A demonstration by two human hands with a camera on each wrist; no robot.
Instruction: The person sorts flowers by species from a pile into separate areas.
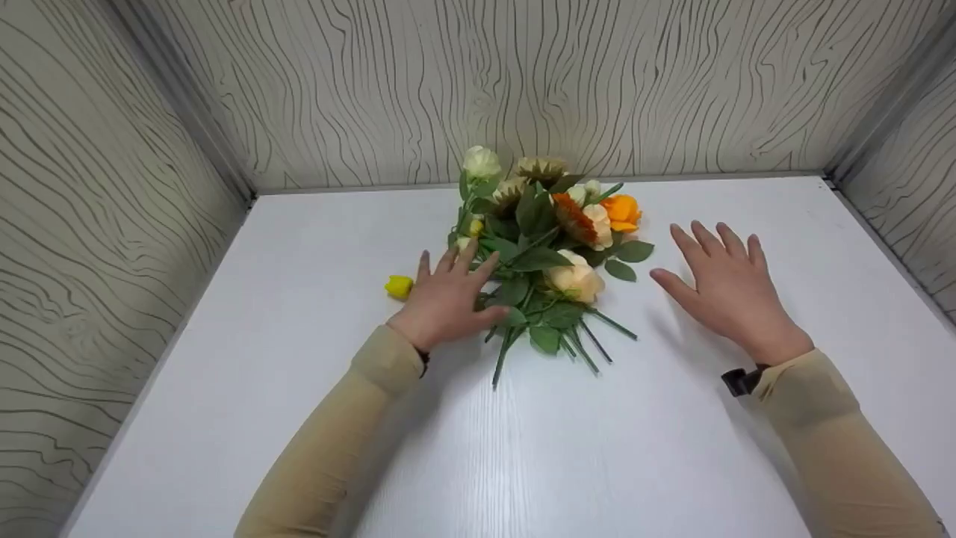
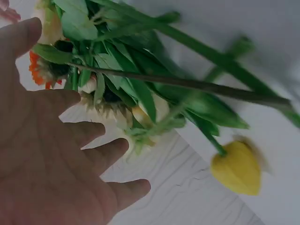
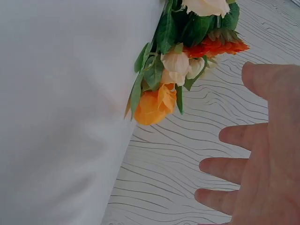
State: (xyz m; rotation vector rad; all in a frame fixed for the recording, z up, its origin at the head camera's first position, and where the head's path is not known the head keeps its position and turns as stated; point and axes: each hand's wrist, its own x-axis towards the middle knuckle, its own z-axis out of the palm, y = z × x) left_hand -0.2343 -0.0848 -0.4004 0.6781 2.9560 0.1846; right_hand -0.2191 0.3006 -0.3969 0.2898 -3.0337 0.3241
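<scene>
The left grip [image 1: 446, 302] and right grip [image 1: 736, 299] are being held spread; with stems [image 2: 206, 86] being crossed by others, the yellow tulip [image 2: 237, 168] is probably being exposed to snagging

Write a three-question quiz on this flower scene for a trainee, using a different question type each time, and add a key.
1. True or false: the bare right hand is gripping a thin green stem.
2. In the head view, which bloom lies farthest left? A) ruffled bright-orange bloom; B) small cupped yellow bloom; C) rounded creamy-white bloom.
3. In the head view, which hand overlaps the mixed heap of green-leaved flowers on the flat white tabletop?

Key
1. False: its fingers are spread and it holds nothing.
2. B.
3. The bare left hand; the right one is apart from the heap.
</scene>
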